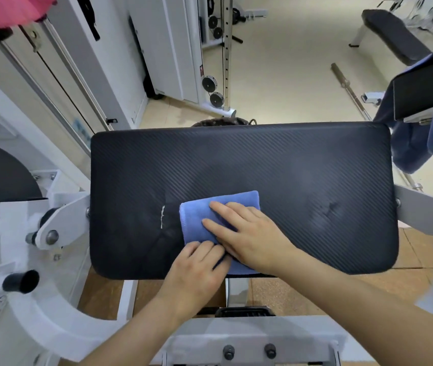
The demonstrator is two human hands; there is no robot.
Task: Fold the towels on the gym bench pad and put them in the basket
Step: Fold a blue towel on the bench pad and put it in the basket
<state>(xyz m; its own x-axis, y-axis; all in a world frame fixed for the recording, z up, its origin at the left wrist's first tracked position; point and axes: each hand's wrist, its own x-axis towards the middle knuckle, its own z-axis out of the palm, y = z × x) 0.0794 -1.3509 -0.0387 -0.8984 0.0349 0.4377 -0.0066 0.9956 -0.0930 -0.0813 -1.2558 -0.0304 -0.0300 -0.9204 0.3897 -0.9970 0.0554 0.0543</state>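
A small blue towel [199,215], folded into a compact rectangle, lies on the black gym bench pad [289,175] near its front edge. My right hand [249,233] lies flat on the towel with straight fingers pressing it down. My left hand [197,270] is at the towel's near left corner, fingers curled over its edge. A dark woven basket rim [218,122] peeks out just behind the pad's far edge; most of it is hidden.
Blue towels [421,143] hang over a machine part at the right. A pink cloth [7,9] hangs at the top left. White machine frames [25,233] flank the pad. A barbell [347,88] lies on the floor beyond, with another bench [395,33] at the far right.
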